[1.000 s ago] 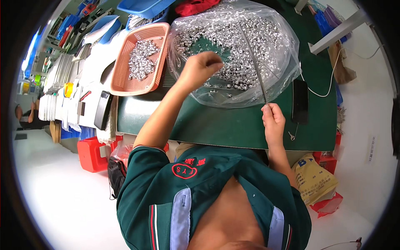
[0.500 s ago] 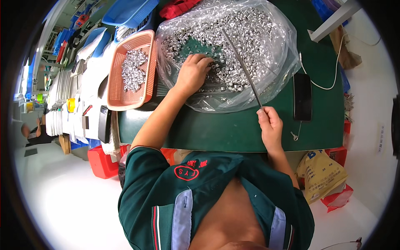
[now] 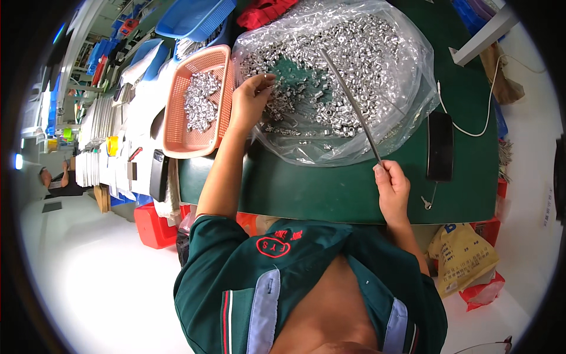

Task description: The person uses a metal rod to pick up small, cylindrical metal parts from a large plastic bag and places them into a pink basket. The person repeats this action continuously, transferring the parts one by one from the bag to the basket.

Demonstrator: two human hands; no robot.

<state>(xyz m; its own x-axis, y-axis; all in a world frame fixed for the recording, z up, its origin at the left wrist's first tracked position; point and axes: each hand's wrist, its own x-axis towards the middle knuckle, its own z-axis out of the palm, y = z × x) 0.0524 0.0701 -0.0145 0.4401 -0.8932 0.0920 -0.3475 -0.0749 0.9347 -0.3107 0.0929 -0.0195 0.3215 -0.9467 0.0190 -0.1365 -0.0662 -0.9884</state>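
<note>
My right hand [image 3: 393,192] grips the lower end of a thin grey metal rod [image 3: 352,101], which slants away up and left over a pile of small silvery metal sleeves [image 3: 359,65]. The pile lies spread on a clear plastic bag [image 3: 295,150]. Over the bag's left part is my left hand [image 3: 250,103], its fingers curled together; what they hold, if anything, is too small to make out. Just left of that hand stands a pink plastic basket [image 3: 174,124] with a heap of similar sleeves [image 3: 201,100] in it.
On the green table [image 3: 306,192], a black phone [image 3: 440,147], a key [image 3: 427,203] and a white cable [image 3: 471,134] lie at the right. Blue baskets [image 3: 191,20] and red cloth [image 3: 259,13] are at the back. A metal post [image 3: 486,35] rises at the far right.
My left hand has moved left, from the middle of the pile toward the pink basket. My right hand still holds the rod in much the same place. The whole view has shifted slightly.
</note>
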